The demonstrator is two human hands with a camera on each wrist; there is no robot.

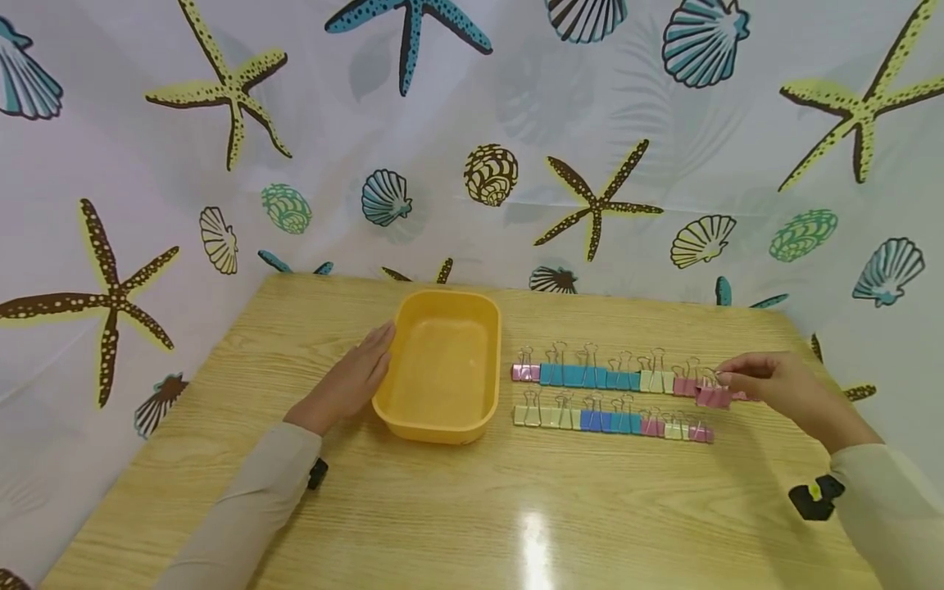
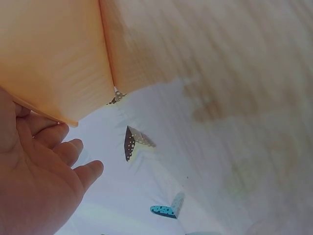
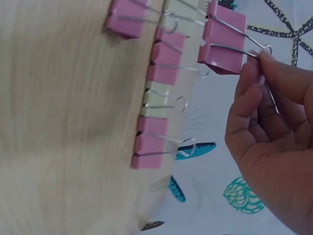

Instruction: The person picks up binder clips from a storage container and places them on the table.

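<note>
My right hand point(image 1: 785, 393) pinches a pink binder clip point(image 3: 227, 36) by its wire handles, between thumb and fingers. In the head view the held clip point(image 1: 713, 398) overlaps the right end of the back row of binder clips point(image 1: 584, 376), which runs pink, blue, pale yellow and pink. The right wrist view shows the clip raised over the others. A second row of clips point(image 1: 627, 423) stands nearer to me, in mixed colours. On the left, my left hand point(image 1: 350, 381) rests with extended fingers against the left side of a yellow plastic tub point(image 1: 442, 360); the fingertips touch its rim.
The tub stands on a wooden table point(image 1: 413, 500), just left of both rows. Behind the table hangs a white cloth point(image 1: 442, 238) printed with starfish and shells. A dark wrist device point(image 1: 816, 497) sits at my right sleeve.
</note>
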